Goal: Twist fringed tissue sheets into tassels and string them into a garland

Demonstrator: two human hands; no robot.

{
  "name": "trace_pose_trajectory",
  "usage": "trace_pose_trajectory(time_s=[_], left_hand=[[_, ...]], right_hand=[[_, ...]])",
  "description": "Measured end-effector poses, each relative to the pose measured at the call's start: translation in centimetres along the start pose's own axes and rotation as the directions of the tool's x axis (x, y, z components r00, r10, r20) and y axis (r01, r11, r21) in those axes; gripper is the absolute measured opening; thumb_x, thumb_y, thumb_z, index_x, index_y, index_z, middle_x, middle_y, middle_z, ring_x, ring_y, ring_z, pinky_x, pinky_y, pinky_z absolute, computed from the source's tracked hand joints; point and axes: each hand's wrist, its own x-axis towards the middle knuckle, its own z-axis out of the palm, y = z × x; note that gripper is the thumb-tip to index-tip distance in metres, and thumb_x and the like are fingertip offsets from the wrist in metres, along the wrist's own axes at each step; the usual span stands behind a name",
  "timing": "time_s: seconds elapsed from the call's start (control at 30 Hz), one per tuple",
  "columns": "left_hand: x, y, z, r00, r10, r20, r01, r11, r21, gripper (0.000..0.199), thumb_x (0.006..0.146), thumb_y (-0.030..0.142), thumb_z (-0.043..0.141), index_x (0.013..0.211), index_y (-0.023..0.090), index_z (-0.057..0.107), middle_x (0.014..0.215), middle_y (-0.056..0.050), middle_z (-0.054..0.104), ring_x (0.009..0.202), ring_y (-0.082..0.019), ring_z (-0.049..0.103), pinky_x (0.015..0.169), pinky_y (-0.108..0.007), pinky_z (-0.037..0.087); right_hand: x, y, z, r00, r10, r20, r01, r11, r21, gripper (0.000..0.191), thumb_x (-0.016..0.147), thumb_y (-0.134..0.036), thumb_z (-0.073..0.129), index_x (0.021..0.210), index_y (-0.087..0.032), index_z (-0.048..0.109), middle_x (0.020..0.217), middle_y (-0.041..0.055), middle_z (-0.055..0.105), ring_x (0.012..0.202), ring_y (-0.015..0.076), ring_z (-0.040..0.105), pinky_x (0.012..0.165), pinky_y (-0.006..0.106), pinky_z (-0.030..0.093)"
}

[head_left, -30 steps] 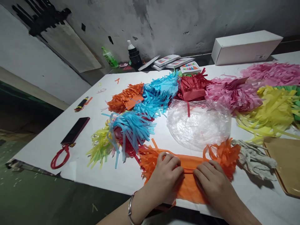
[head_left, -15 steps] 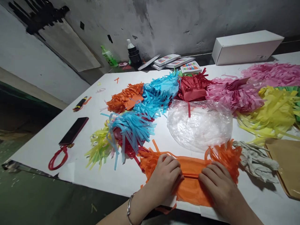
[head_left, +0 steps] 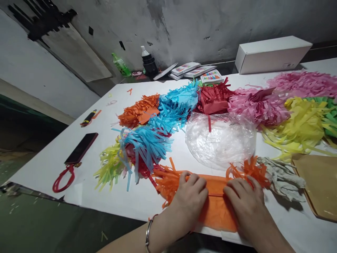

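Note:
Orange tissue paper [head_left: 217, 211] with fringed ends lies at the table's front edge, a folded band running across its upper part. My left hand [head_left: 191, 196], a silver bangle at its wrist, has its fingers curled over the left part of that band. On the right part, my right hand [head_left: 244, 202] grips the fold in the same way, fingers bent. Both thumbs are mostly hidden. Orange fringe spreads out beyond each hand. Just behind the paper sits a round bundle in clear plastic [head_left: 221, 140].
Fringed paper bunches in blue [head_left: 149, 140], red [head_left: 213, 98], pink [head_left: 259, 107] and yellow [head_left: 302, 126] curve around behind. A phone [head_left: 81, 148] lies left; grey gloves [head_left: 283, 179] and a brown envelope [head_left: 318, 186] lie right. A white box [head_left: 273, 56] stands at the back.
Both hands remain on the orange paper, with the fingers shifted slightly along the folded band. The left forearm lies a little lower, and the view has shifted slightly.

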Motion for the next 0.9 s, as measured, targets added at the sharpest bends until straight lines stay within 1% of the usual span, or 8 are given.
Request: trace_pose_trajectory(time_s=[0.13, 0.3, 0.4, 0.47, 0.53, 0.7, 0.8, 0.9], left_hand=[[0.2, 0.1, 0.4, 0.989, 0.144, 0.031, -0.146, 0.988, 0.054, 0.007, 0.09, 0.013, 0.058, 0.085, 0.016, 0.062, 0.087, -0.006, 0.061, 0.084, -0.024, 0.052, 0.092, -0.048, 0.037], [1.1, -0.3, -0.2, 0.997, 0.006, 0.076, 0.011, 0.976, -0.218, 0.011, 0.089, 0.013, 0.056, 0.087, 0.018, 0.065, 0.092, -0.009, 0.065, 0.086, -0.025, 0.057, 0.085, -0.043, 0.042], [1.3, -0.7, -1.4, 0.996, -0.059, 0.07, 0.081, 0.923, -0.377, 0.02, 0.094, 0.016, 0.05, 0.096, 0.019, 0.07, 0.094, -0.006, 0.069, 0.086, -0.021, 0.06, 0.082, -0.035, 0.045], [1.3, -1.1, -2.1, 0.978, -0.136, 0.158, 0.206, 0.748, -0.631, 0.023, 0.096, 0.025, 0.05, 0.097, 0.018, 0.073, 0.091, -0.005, 0.072, 0.083, -0.019, 0.062, 0.078, -0.031, 0.046], [1.4, -1.6, -2.5, 0.945, -0.154, 0.289, 0.327, 0.435, -0.839, 0.032, 0.095, 0.039, 0.055, 0.09, 0.015, 0.076, 0.082, -0.005, 0.072, 0.075, -0.017, 0.059, 0.073, -0.028, 0.044], [2.0, -2.1, -2.8, 0.899, -0.069, 0.433, 0.418, -0.164, -0.894, 0.039, 0.07, 0.048, 0.083, 0.076, 0.01, 0.074, 0.069, -0.004, 0.068, 0.061, -0.011, 0.051, 0.063, -0.024, 0.038], [2.3, -1.7, -2.6, 0.892, -0.062, 0.447, 0.403, -0.335, -0.852, 0.036, 0.06, 0.037, 0.092, 0.072, 0.01, 0.072, 0.067, -0.004, 0.067, 0.061, -0.01, 0.054, 0.064, -0.023, 0.039], [2.8, -1.0, -1.8, 0.924, -0.111, 0.365, 0.299, -0.385, -0.873, 0.038, 0.06, 0.038, 0.093, 0.071, 0.01, 0.07, 0.062, -0.002, 0.063, 0.053, -0.007, 0.049, 0.057, -0.02, 0.034]], right_hand=[[0.1, -0.2, 0.5, 0.973, -0.229, -0.029, 0.228, 0.973, -0.031, 0.031, 0.093, -0.003, 0.038, 0.092, -0.018, 0.065, 0.085, 0.0049, 0.067, 0.089, 0.0216, 0.059, 0.108, 0.045, 0.029], [0.9, -1.1, 1.1, 0.965, -0.262, -0.027, 0.256, 0.959, -0.121, 0.035, 0.09, 0.0, 0.035, 0.08, -0.018, 0.063, 0.074, 0.0037, 0.062, 0.075, 0.0205, 0.056, 0.1, 0.043, 0.034], [1.6, -1.2, 1.0, 0.947, -0.288, -0.141, 0.274, 0.956, -0.108, 0.04, 0.095, -0.003, 0.03, 0.082, -0.018, 0.064, 0.075, 0.0042, 0.065, 0.077, 0.0204, 0.059, 0.101, 0.043, 0.036], [2.0, -1.0, 0.5, 0.905, -0.322, -0.279, 0.304, 0.947, -0.104, 0.04, 0.098, -0.005, 0.029, 0.092, -0.015, 0.067, 0.083, 0.0063, 0.07, 0.087, 0.0219, 0.063, 0.103, 0.044, 0.036], [2.5, -0.5, -0.3, 0.861, -0.381, -0.337, 0.353, 0.925, -0.144, 0.037, 0.098, -0.005, 0.032, 0.098, -0.013, 0.068, 0.087, 0.0077, 0.073, 0.091, 0.0228, 0.065, 0.104, 0.045, 0.036], [3.7, 0.7, -2.4, 0.811, -0.514, -0.279, 0.46, 0.855, -0.24, 0.032, 0.096, -0.005, 0.039, 0.102, -0.013, 0.069, 0.091, 0.0082, 0.075, 0.087, 0.0218, 0.07, 0.099, 0.042, 0.043], [4.4, 0.7, -2.9, 0.825, -0.456, -0.336, 0.457, 0.886, -0.081, 0.024, 0.095, -0.008, 0.047, 0.104, -0.014, 0.068, 0.085, 0.007, 0.073, 0.079, 0.0186, 0.071, 0.088, 0.036, 0.053], [4.7, 0.3, -2.5, 0.884, -0.269, -0.383, 0.359, 0.915, 0.184, 0.018, 0.093, -0.01, 0.055, 0.107, -0.016, 0.065, 0.084, 0.0063, 0.072, 0.077, 0.0165, 0.071, 0.075, 0.026, 0.059]])
